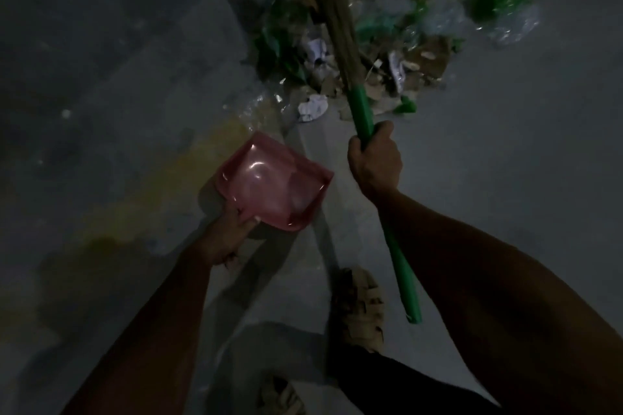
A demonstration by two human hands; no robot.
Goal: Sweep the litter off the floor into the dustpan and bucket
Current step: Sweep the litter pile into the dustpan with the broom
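Note:
A pink plastic dustpan (273, 184) lies low over the grey floor, its open side toward the litter. My left hand (229, 232) grips its near edge. My right hand (376, 158) grips the green handle of a broom (362, 111); the straw bristles (328, 3) reach up into a pile of litter (397, 44) made of clear plastic bottles, green wrappers, crumpled paper and cardboard scraps. The dustpan looks empty. No bucket is in view.
The scene is dim. A crumpled white paper (313, 106) and a clear plastic wrapper (256, 108) lie between the pile and the dustpan. My sandalled feet (360, 307) stand at the bottom centre. A yellowish stain (188, 165) runs across the floor left of the dustpan.

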